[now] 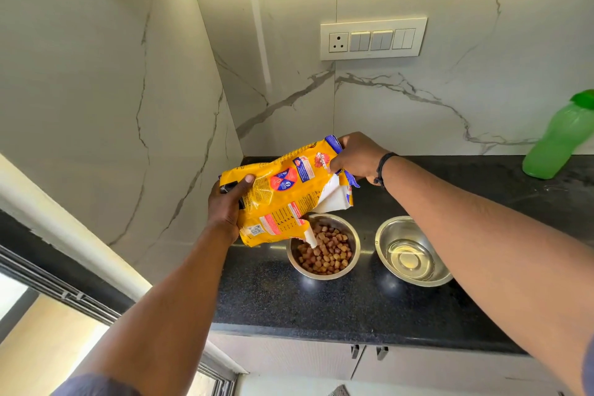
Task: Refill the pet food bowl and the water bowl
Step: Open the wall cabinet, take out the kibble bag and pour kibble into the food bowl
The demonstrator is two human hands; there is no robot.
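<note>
Left hand (pixel 225 202) and right hand (pixel 356 157) both grip the tilted yellow food bag (pixel 283 190) over the kibble-filled left bowl (pixel 323 247) on the counter (pixel 273 299); feeding looks nearly done, while the right bowl (pixel 411 251) holds only shallow water, refill pending.

Counter (pixel 273 299) before both bowls (pixel 324 247) lies open (bag (pixel 283 199) overhangs one).

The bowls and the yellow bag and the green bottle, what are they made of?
The bowls look like shiny metal, probably steel: they gleam silver and mirror the light. The bag seems thin glossy plastic, since it crinkles and folds in the left hand and right hand. The bottle looks like plastic you can half see through, with a soft glow.
</note>
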